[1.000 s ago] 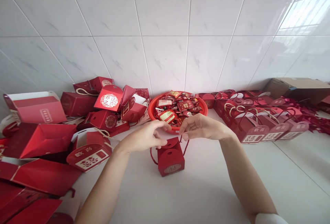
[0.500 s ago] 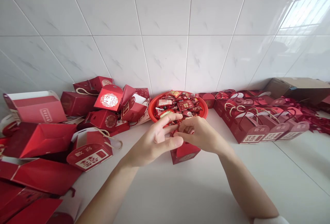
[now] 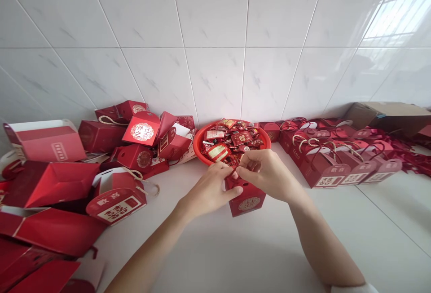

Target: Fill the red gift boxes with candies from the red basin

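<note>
A small red gift box point(image 3: 248, 202) with a round pale emblem on its front stands on the white surface under my hands. My left hand point(image 3: 213, 188) is at its upper left, thumb in front and fingers bent behind the top edge, gripping it. Over the box top, my right hand point(image 3: 267, 171) is closed in a pinch close to the left fingertips; what it pinches is hidden. Just behind both hands is a round red basin point(image 3: 199, 151) heaped with wrapped sweets point(image 3: 241, 138).
Several opened red boxes point(image 3: 54, 183) lie in a loose pile on the left. To the right, red boxes with cord handles point(image 3: 332, 167) stand in rows. Dark red ribbons point(image 3: 412, 160) and a cardboard box point(image 3: 387, 112) lie beyond them. A tiled wall point(image 3: 215, 77) closes off the back.
My left hand has come down from its spread pose onto the box, fingers now bent. The box has turned so its emblem faces me more. My right hand stays pinched, slightly shifted.
</note>
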`<move>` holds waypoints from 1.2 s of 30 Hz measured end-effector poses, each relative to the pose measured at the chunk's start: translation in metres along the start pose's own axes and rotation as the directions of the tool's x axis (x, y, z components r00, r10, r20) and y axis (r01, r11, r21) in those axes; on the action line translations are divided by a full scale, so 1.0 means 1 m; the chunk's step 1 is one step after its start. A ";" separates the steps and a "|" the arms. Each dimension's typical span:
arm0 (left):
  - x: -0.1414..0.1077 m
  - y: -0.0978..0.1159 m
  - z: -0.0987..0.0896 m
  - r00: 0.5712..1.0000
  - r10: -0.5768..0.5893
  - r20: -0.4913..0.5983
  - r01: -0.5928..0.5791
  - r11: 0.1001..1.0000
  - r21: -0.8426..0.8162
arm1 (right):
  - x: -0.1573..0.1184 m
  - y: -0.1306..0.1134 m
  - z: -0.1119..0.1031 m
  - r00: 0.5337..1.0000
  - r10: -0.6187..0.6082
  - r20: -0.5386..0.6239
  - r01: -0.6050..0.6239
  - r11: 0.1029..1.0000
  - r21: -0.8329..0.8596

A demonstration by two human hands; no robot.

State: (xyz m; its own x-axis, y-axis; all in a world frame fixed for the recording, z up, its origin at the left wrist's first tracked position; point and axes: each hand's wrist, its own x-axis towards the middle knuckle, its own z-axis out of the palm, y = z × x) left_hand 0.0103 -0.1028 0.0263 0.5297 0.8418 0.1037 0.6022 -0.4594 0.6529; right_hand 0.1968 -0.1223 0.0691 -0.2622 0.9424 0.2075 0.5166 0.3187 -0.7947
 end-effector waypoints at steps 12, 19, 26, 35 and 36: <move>0.010 -0.003 0.015 0.972 -0.051 0.231 0.039 0.998 0.059 | 0.013 0.012 0.011 0.967 0.099 0.234 0.027 0.877 -0.479; 0.010 0.002 0.011 0.976 -0.096 0.196 0.087 0.995 0.054 | 0.010 0.012 -0.001 0.982 0.024 0.188 0.032 0.957 -0.289; 0.004 0.005 0.005 0.996 0.031 0.089 0.000 0.946 -0.325 | -0.013 0.014 -0.050 0.998 -0.020 -0.054 0.018 0.999 -0.045; 0.021 -0.004 0.024 0.982 0.082 0.169 -0.021 0.942 -0.334 | -0.106 0.033 -0.147 0.726 0.103 -0.680 -0.068 0.995 0.078; 0.025 -0.009 0.031 0.972 0.083 0.218 -0.004 0.940 -0.342 | -0.116 0.041 -0.157 0.673 0.119 -0.730 -0.120 0.991 0.052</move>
State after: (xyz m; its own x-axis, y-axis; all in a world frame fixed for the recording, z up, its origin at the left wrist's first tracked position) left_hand 0.0364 -0.0867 -0.0009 0.6957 0.7183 -0.0086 0.3598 -0.3380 0.8697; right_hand 0.3765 -0.2027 0.1023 0.4798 0.7465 0.4611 0.5014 0.1980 -0.8423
